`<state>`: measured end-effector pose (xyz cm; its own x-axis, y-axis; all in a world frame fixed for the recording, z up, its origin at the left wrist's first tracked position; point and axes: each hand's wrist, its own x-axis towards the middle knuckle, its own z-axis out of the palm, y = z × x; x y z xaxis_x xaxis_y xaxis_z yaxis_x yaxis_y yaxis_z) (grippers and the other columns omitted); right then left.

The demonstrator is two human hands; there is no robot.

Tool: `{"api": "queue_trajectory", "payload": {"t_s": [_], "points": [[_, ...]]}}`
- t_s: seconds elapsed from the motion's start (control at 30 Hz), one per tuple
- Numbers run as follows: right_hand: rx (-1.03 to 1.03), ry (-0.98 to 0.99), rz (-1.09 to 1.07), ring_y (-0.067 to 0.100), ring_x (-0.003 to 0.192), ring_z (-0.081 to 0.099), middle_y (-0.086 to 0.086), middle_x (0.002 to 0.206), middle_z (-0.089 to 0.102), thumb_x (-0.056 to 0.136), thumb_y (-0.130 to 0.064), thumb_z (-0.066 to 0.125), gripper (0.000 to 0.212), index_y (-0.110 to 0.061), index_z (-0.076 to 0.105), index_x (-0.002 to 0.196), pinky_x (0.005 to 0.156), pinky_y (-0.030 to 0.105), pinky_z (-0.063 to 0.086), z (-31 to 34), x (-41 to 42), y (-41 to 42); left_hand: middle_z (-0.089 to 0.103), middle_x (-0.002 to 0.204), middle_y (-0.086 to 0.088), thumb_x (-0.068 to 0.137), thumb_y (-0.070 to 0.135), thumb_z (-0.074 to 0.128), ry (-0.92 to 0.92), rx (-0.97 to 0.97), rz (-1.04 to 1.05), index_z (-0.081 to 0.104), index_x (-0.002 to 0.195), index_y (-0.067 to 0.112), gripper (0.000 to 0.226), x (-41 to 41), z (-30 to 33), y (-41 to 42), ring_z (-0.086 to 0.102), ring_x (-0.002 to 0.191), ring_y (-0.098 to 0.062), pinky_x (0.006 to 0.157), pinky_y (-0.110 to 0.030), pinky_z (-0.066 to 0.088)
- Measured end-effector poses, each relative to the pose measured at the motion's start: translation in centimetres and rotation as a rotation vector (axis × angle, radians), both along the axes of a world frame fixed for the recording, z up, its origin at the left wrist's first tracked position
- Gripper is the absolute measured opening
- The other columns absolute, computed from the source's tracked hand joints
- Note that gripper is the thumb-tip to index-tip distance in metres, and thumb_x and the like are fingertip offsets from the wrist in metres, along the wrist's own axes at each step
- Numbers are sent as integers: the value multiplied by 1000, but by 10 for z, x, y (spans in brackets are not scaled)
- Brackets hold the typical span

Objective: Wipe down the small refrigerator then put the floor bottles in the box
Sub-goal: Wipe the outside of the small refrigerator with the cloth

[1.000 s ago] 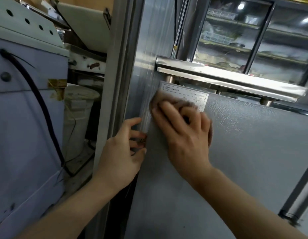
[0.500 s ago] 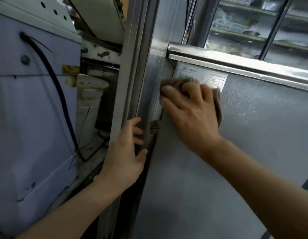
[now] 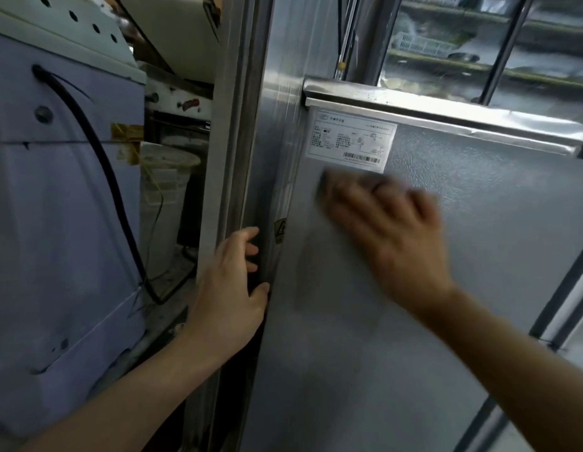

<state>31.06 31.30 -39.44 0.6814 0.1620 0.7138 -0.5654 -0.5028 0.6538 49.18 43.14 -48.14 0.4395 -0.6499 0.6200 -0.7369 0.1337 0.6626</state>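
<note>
The small refrigerator's grey textured side panel fills the right of the view, with a white label near its top left corner. My right hand, blurred by motion, presses a brownish cloth flat against the panel just below the label. My left hand rests on the panel's left edge, fingers reaching into the dark gap beside it. No bottles or box are in view.
A metal ledge runs along the panel's top under glass display shelves. A steel upright stands left of the panel. Further left are a pale blue machine with a black cable and a white bucket.
My right hand and cloth have slid down and rightward off the label, which is now uncovered. My left hand has kept its hold on the panel's edge.
</note>
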Motion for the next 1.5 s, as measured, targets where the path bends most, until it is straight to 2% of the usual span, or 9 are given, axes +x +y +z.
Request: {"api": "queue_trajectory", "payload": {"t_s": [0.17,0.43,0.53,0.7,0.8,0.97,1.13,1.33,1.5], "points": [[50,-182,42,30,109,39,2,141,50,94,-17,44,43,-18,54,135,87,40,29,-8,-17,-12,43,133,-2,83,29,67,-38,51,25,25,143,22,73,-28,4,-25,49,116,-19,98,-37,42],[106,324,-33,27,122,44,0,143,48,88,-14,40,48,-18,56,133,102,49,41,-94,-75,-9,35,141,-16,85,39,62,-54,157,165,13,147,12,84,-47,8,-33,45,122,-36,96,-49,42],[72,172,-30,28,117,51,3,144,47,92,-11,38,46,-18,53,135,100,47,41,-50,-85,-13,39,135,-18,82,41,65,-24,168,181,17,145,13,84,-52,10,-33,47,118,-37,94,-51,44],[118,-245,6,34,122,34,9,144,32,92,-14,51,47,-17,49,139,101,47,26,-15,-92,-29,42,130,-17,83,37,64,3,145,162,24,141,13,75,-51,4,-38,47,116,-34,92,-49,45],[149,-206,66,35,113,38,9,139,35,89,-10,45,48,-15,46,137,95,47,31,-62,-97,-29,42,131,-17,84,39,62,18,155,178,25,141,12,73,-53,1,-38,47,116,-34,92,-49,45],[125,185,-6,30,120,41,5,139,38,83,-13,44,51,-17,50,133,104,46,35,-101,-140,-27,41,132,-19,84,36,63,60,175,175,26,140,10,72,-51,2,-42,47,117,-36,95,-51,44],[232,-219,-56,18,116,43,2,128,50,98,-35,49,32,-26,58,128,102,24,33,-29,-156,-36,40,132,-23,83,30,65,89,187,221,27,139,8,71,-56,3,-46,45,118,-41,98,-53,41],[156,-320,-38,37,115,39,14,137,36,85,-3,47,50,-12,52,135,99,49,35,-71,-163,-40,45,131,-23,82,29,66,50,124,213,30,138,6,70,-53,-1,-49,50,116,-39,96,-50,44],[148,41,-132,34,112,42,14,134,38,80,-6,44,57,-15,39,136,90,55,46,-119,-197,-32,44,132,-25,82,31,66,27,116,231,28,139,5,73,-49,-6,-51,50,115,-41,96,-49,44]]}}
